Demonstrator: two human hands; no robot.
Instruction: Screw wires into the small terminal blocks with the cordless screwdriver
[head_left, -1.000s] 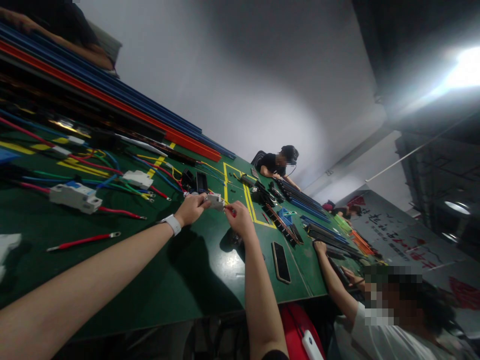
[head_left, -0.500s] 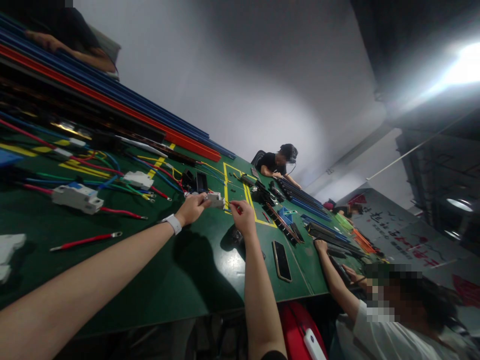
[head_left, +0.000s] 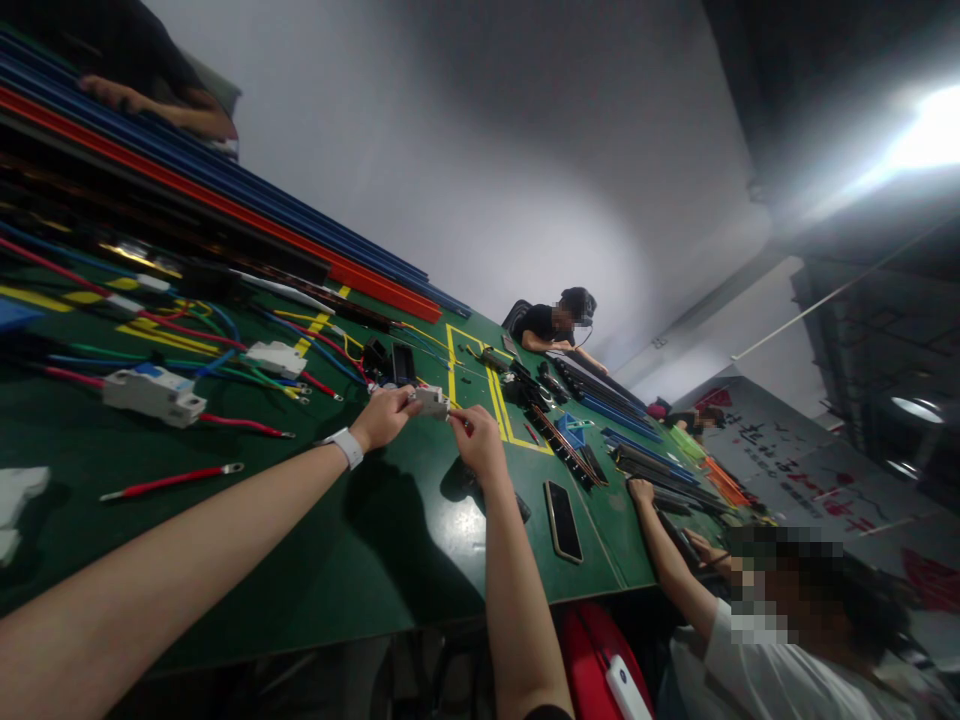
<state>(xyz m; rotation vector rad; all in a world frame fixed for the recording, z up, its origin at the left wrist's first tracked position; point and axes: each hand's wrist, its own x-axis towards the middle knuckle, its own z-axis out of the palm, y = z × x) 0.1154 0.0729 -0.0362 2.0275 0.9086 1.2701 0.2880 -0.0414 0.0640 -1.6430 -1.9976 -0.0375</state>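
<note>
My left hand (head_left: 385, 415), with a white band on its wrist, grips a small white circuit breaker (head_left: 432, 402) above the table. Against the breaker's right end, my right hand (head_left: 478, 440) is closed in a pinch on a short red wire, mostly hidden by the fingers. Left of my hands lies another white circuit breaker (head_left: 154, 393) with red and blue wires attached. A loose red cable (head_left: 176, 482) with a ring lug rests in front of it. One more wired breaker (head_left: 276, 358) sits farther back.
A phone (head_left: 562, 521) lies on the green table (head_left: 300, 590) right of my right arm. Blue and orange rails (head_left: 382, 290) run along the back. Black parts (head_left: 532, 385) and a blue bin (head_left: 571, 430) stand beyond my hands. A co-worker's arm (head_left: 679, 560) rests at the right edge.
My right hand has moved slightly left, bringing its fingertips up to the breaker's right end. The left hand and the breaker have stayed nearly still.
</note>
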